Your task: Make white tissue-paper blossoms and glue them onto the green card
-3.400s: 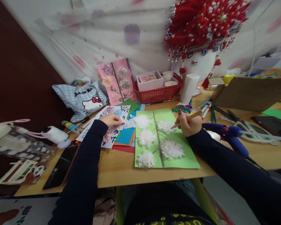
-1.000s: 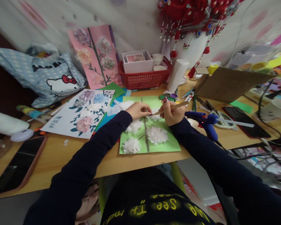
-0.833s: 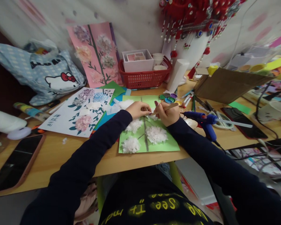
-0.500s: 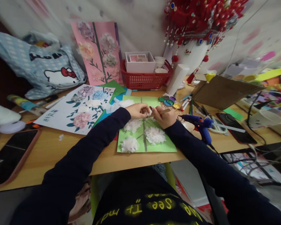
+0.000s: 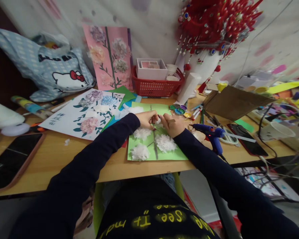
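On the bench, left of centre, a white flower picture lies flat beside a dark phone near the left front edge. At the middle of the front edge lies the green card, carrying white tissue flowers on either side of a grey stem line. The left hand rests on the card's far half, fingers pinched on a small white tissue piece. The right hand meets it just beside, fingers curled shut on a thin wooden stick — its tip is hidden between the hands.

Handling judgement: the tissue piece is very light, soft and easily torn or crushed — take it at its edge with fingertip pressure only. The card is light and flexible; hold it flat by a bare margin, clear of the flowers.

Right of the hands, a blue glue gun lies on the bench.
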A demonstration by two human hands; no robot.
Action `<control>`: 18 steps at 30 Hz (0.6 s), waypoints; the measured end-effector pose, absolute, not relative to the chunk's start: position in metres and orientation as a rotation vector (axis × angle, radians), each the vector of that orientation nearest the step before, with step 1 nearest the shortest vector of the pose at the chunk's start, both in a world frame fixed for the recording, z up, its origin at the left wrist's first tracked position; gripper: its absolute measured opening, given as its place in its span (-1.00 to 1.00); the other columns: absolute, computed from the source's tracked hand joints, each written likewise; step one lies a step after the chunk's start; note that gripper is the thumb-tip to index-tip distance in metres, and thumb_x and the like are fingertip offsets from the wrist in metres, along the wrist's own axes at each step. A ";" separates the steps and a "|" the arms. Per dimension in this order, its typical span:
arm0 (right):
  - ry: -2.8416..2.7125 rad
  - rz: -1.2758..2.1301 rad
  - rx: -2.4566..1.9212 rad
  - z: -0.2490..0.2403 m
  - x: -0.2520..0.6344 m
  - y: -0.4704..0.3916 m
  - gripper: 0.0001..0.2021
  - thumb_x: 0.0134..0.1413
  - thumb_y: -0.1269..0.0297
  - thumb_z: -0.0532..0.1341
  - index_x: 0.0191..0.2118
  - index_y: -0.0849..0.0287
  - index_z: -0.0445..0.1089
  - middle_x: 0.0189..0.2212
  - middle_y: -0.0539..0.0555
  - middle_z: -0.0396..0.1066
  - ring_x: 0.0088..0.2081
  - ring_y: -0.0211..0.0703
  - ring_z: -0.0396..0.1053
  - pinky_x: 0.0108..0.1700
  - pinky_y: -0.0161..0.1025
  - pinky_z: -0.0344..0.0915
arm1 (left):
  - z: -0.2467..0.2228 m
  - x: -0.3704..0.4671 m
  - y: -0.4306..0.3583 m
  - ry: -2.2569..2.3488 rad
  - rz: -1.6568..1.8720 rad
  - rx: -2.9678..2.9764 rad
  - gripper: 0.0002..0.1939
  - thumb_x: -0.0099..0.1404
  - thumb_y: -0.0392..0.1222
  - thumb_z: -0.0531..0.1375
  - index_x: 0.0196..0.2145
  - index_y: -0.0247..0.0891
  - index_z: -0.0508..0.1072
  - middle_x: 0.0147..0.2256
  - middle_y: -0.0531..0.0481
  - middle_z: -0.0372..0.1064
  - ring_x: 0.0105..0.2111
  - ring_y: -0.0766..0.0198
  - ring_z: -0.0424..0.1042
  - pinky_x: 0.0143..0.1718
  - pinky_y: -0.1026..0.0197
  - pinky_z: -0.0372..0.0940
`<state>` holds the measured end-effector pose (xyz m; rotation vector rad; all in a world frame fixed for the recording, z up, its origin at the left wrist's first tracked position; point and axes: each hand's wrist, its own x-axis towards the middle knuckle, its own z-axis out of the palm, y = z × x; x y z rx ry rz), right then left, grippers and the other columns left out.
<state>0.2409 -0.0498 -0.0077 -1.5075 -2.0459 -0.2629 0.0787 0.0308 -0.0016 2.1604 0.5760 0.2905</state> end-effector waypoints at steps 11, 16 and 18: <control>-1.399 0.149 -1.346 -0.006 0.244 -0.054 -0.46 0.17 -0.10 -0.12 -0.64 0.15 0.22 -0.83 -0.04 0.18 -0.78 -0.33 0.15 -0.68 -0.35 0.10 | -0.010 0.078 0.037 0.545 0.305 2.146 -0.56 -0.12 -0.22 0.34 -0.34 -0.28 0.19 -0.47 0.13 0.20 -0.51 0.43 0.17 -0.46 0.31 0.15; -1.652 0.139 -1.354 -0.005 0.242 -0.057 -0.47 0.18 -0.09 -0.12 -0.61 0.16 0.28 -0.81 -0.02 0.22 -0.75 -0.33 0.19 -0.66 -0.37 0.11 | -0.017 0.079 0.041 0.501 0.333 2.136 -0.53 -0.12 -0.22 0.34 -0.33 -0.26 0.15 -0.46 0.14 0.19 -0.51 0.44 0.18 -0.46 0.31 0.14; -1.751 0.086 -1.371 -0.007 0.242 -0.055 -0.47 0.19 -0.07 -0.13 -0.60 0.16 0.29 -0.78 0.00 0.26 -0.72 -0.33 0.20 -0.63 -0.37 0.12 | -0.018 0.079 0.042 0.469 0.349 2.133 -0.51 -0.12 -0.23 0.34 -0.32 -0.24 0.11 -0.46 0.15 0.18 -0.51 0.44 0.20 -0.46 0.32 0.14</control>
